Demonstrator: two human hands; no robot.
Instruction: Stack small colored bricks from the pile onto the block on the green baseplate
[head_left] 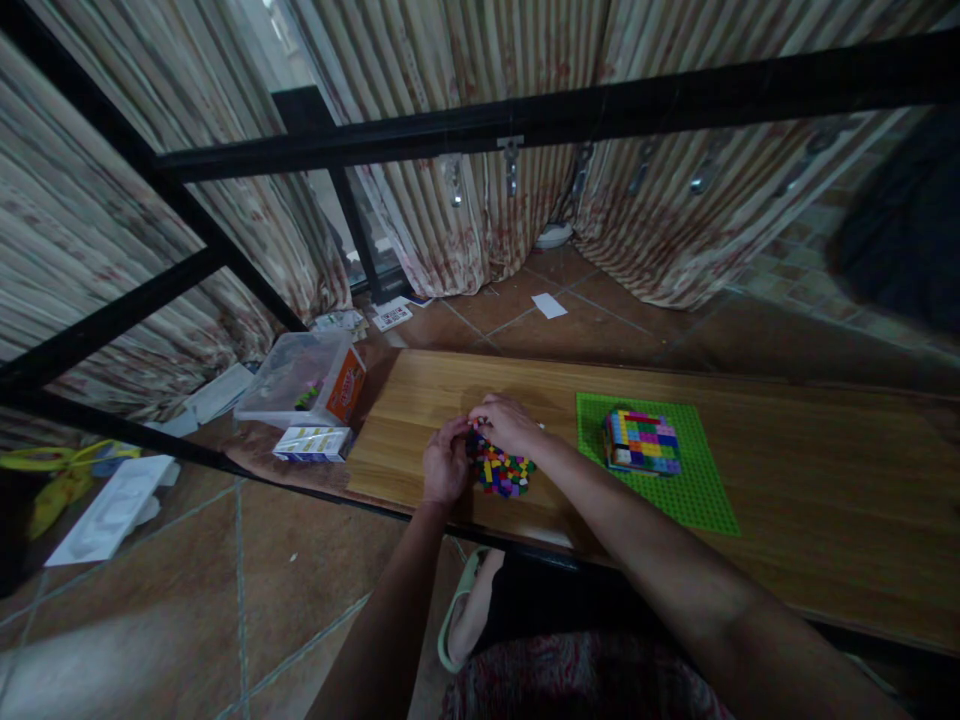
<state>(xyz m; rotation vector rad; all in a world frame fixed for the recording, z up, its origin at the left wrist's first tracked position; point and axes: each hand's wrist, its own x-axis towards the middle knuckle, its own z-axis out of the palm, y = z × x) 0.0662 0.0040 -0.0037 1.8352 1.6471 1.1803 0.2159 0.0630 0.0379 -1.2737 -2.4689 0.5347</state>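
Observation:
Small multicoloured toy bricks (504,474) lie in a loose pile on the wooden table (810,470). My left hand (446,462) is at the pile's left edge, fingers curled in toward it. Over the far side of the pile, my right hand (511,424) has its fingers pinched together, their tips close to those of the left hand. What lies between the fingertips is too small and dark to make out. To the right, a block structure of coloured bricks (643,440) stands on a green studded baseplate (709,500), apart from both hands.
A clear plastic box (292,375) with an orange label and a few pieces inside stands left of the table, beside a small carton (313,443). A black metal frame (420,145) with hanging clips crosses in front of the curtains. White packaging (112,510) lies on the tiled floor.

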